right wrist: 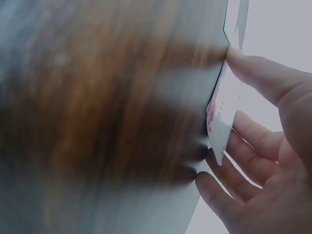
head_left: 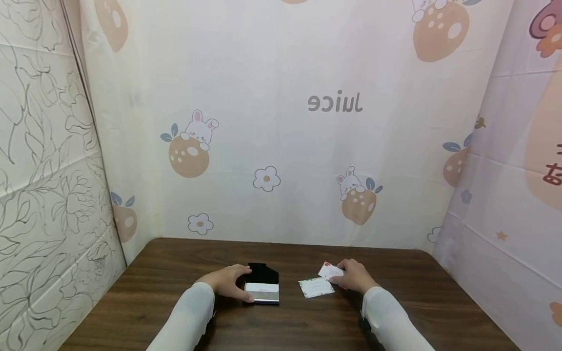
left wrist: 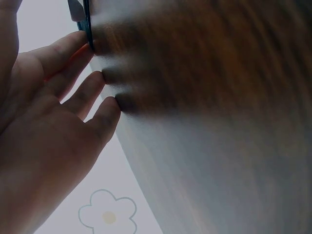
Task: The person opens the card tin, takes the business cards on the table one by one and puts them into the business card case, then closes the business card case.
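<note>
The card case (head_left: 266, 296) sits on the surface (head_left: 290, 331) at the inner side of the left fingers, silver in front, its black lid (head_left: 265, 274) thrown back on the side away from the person. A white card (head_left: 262, 287) shows inside it. The left hand (head_left: 226, 282) holds the case by its end, moderately spread, thumb at the near corner and fingers at the lid; in the left wrist view, the other fingertips touch the surface. The red-flowered card (head_left: 328, 271) is between the thumb and fingers of the right hand (head_left: 354, 276), which are partly open and pinch it; how much of it lies flat I cannot tell. Just beyond the right thumb, toward the left hand, lies the leaf-bordered card (head_left: 317, 288), meeting the red-flowered one at a corner. Behind both hands' fingers hangs a pale cloth (head_left: 263, 73) with rabbits and fruit.
</note>
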Tool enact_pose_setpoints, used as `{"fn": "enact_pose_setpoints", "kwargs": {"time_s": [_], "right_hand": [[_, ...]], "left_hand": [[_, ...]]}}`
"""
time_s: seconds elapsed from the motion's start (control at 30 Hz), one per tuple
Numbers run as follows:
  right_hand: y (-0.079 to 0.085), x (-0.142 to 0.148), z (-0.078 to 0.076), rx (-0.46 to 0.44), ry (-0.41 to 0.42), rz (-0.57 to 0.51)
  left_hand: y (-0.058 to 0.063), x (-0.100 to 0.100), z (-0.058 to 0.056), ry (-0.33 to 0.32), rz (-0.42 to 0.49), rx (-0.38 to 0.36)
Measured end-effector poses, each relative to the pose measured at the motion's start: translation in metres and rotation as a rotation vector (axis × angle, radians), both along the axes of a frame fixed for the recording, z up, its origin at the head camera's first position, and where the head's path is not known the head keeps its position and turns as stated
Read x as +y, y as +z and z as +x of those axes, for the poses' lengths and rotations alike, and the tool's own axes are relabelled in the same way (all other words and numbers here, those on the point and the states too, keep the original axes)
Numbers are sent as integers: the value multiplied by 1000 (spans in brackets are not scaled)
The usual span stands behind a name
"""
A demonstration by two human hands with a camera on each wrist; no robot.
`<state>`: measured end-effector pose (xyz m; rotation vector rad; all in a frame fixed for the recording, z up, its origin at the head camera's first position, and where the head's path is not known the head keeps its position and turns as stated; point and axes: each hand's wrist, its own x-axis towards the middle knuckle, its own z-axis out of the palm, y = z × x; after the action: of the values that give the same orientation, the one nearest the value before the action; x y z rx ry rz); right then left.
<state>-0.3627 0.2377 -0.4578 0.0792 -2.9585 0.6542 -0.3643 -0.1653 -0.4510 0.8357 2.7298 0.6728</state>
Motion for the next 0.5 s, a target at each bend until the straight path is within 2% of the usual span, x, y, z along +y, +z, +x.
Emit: {"fn": "enact_pose_setpoints", "kwargs": {"time_s": [0.5], "right_hand": [[-3,1,2,69,-31,-116]], "left_hand": [[3,0,3,-10,13,-4]]}}
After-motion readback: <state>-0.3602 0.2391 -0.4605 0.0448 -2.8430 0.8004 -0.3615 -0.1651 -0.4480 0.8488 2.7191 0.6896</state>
